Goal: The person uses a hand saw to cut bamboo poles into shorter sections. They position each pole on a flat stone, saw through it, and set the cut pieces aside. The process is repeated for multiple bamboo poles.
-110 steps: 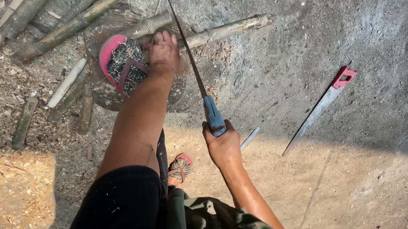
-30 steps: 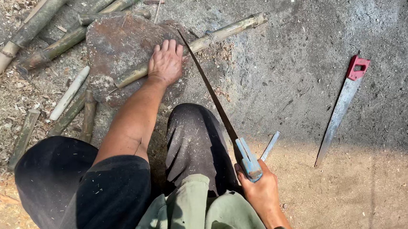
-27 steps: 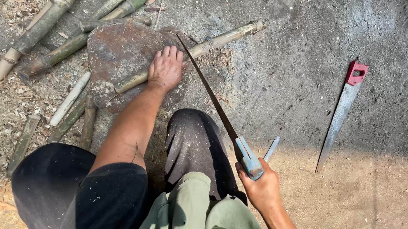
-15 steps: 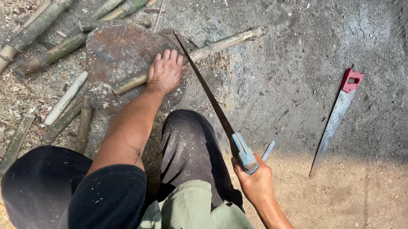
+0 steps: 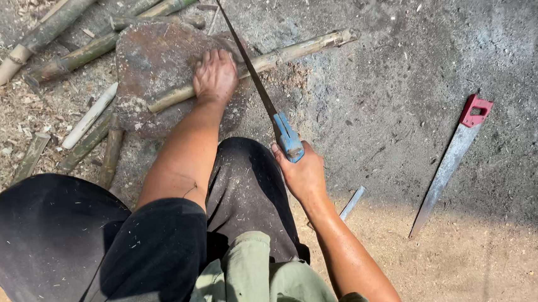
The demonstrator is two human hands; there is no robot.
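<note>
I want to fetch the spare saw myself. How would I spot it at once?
Start at the grey concrete floor, right of the kneeling person's right hand. The long steel handsaw with a red handle lies alone there, untouched; the saw being used has a blue handle.
</note>
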